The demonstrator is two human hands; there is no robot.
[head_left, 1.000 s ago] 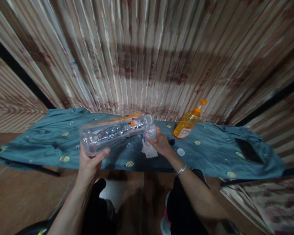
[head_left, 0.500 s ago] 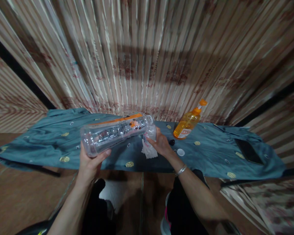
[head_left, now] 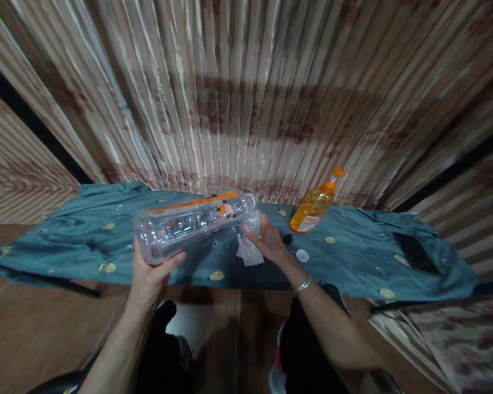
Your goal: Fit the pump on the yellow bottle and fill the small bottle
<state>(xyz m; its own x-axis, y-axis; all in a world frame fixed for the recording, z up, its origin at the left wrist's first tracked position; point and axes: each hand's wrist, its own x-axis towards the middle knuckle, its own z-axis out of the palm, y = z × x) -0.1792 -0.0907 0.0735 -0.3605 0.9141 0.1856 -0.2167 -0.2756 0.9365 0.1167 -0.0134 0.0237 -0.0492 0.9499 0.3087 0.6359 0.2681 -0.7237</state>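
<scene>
Nothing has visibly moved since the earlier frame. Left hand (head_left: 151, 276) grasps the large bottle (head_left: 189, 223), tilted, near its base, neck right of the fingertips; right hand (head_left: 271, 242) has fingers around the small bottle (head_left: 252, 222), just beside that neck. Keeping both mouths aligned seems advisable. Patterned cloth (head_left: 78, 232) lies below the fingers; curtain (head_left: 238, 109) hangs beyond.

No lettering can be read: the pale label (head_left: 308, 223) on the amber bottle (head_left: 314, 205), right of centre, and the orange print (head_left: 225, 208) on the clear bottle (head_left: 181, 226), left of centre, are too blurred.
</scene>
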